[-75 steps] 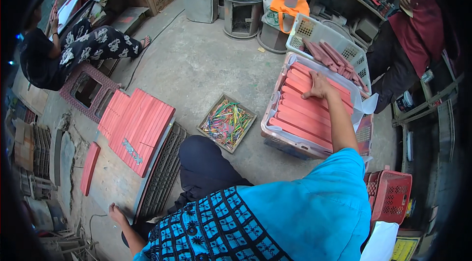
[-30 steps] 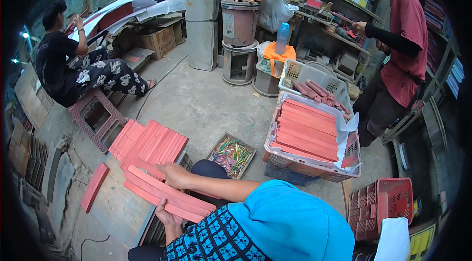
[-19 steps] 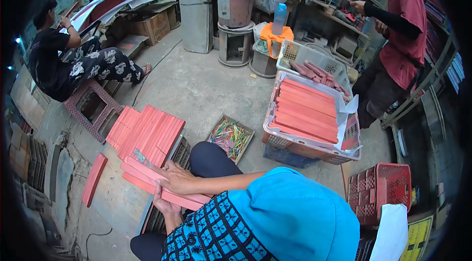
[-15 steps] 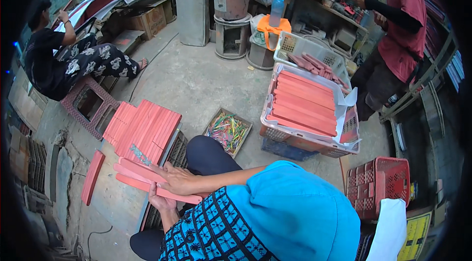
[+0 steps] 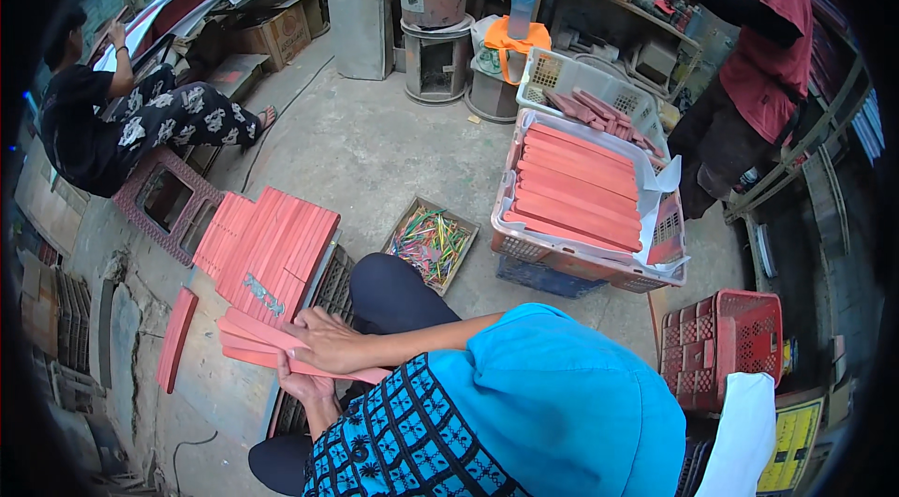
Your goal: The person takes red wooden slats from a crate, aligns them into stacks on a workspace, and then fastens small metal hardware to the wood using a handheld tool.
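Observation:
Several flat pinkish-red strips with rounded ends lie in a loose fan between my hands, above the low worktable's near edge. My left hand grips them from below, fingers closed round their edges. Across the upper strips lies my right hand, its fingers curled over them and pressed on top. One strip sticks out past my right wrist. Just beyond, rows of matching red strips are laid side by side, with a grey smear on their surface. A separate small stack of strips rests to the left.
A tray of colourful thin sticks sits on the floor past my knee. To the right, a crate holds stacked red strips; a red basket is nearer. One person sits far left; another stands far right.
The strips in my hands have shifted and fanned differently, and my right fingers have curled in more. The standing person's hands have risen with a red strip.

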`<action>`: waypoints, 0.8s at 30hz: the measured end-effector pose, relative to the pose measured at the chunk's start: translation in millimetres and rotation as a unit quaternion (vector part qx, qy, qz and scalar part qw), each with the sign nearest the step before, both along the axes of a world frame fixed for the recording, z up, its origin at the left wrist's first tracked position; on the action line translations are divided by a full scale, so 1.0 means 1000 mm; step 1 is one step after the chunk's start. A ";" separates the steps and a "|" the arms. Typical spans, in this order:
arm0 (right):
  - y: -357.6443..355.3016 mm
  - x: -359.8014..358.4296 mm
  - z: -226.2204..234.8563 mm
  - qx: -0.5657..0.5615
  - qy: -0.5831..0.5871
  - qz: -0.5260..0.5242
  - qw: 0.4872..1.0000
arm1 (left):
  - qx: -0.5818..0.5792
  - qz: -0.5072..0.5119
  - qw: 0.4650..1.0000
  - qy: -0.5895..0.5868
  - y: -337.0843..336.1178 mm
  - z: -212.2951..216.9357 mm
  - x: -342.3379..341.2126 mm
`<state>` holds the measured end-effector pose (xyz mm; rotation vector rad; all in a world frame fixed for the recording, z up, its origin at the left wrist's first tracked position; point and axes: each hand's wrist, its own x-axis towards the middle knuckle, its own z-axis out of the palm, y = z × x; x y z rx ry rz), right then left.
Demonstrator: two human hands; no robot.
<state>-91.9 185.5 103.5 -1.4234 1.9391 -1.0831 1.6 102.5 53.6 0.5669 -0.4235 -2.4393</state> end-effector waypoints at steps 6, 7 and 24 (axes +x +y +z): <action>-0.004 -0.011 -0.020 -0.017 -0.043 0.078 0.996 | -0.029 0.006 0.999 0.022 0.001 -0.007 -0.001; -0.006 -0.012 -0.019 -0.038 -0.052 0.076 0.995 | -0.041 0.002 0.998 0.051 -0.001 -0.008 0.000; -0.038 0.009 -0.028 0.021 -0.058 0.086 0.994 | -0.063 0.016 0.992 0.105 -0.011 0.012 0.012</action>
